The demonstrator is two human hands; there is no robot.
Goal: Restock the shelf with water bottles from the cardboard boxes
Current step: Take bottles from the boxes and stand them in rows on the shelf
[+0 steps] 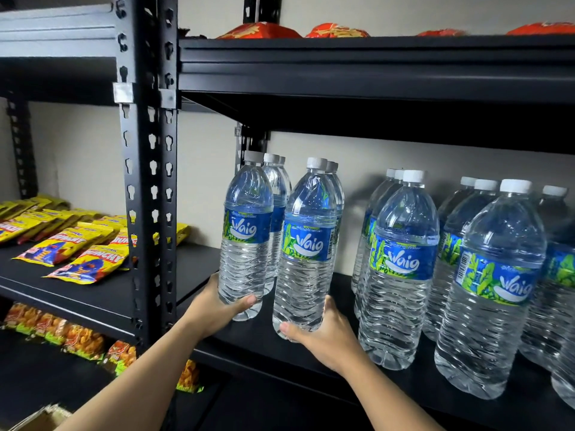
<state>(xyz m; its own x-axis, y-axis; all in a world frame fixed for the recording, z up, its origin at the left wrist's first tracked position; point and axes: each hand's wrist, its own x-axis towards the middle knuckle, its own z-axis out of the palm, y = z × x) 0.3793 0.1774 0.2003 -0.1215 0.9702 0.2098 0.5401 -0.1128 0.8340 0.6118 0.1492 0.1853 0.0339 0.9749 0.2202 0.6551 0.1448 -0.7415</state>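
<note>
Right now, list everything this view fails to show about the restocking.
- Cardboard box: head view shows only a corner; the bottom edge cuts off its contents.
- Rear bottles: front bottles hide them, so no count.
- Bases of the held bottles: left hand and right hand partly cover them; resting on the shelf or lifted, unclear.
- Rightmost bottle: cut by the right edge.

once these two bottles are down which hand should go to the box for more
Left, probably. The cardboard box shows at the bottom left, on the side of the left hand, which grips the leftmost bottle. The right hand, holding the second bottle, is farther across.
</note>
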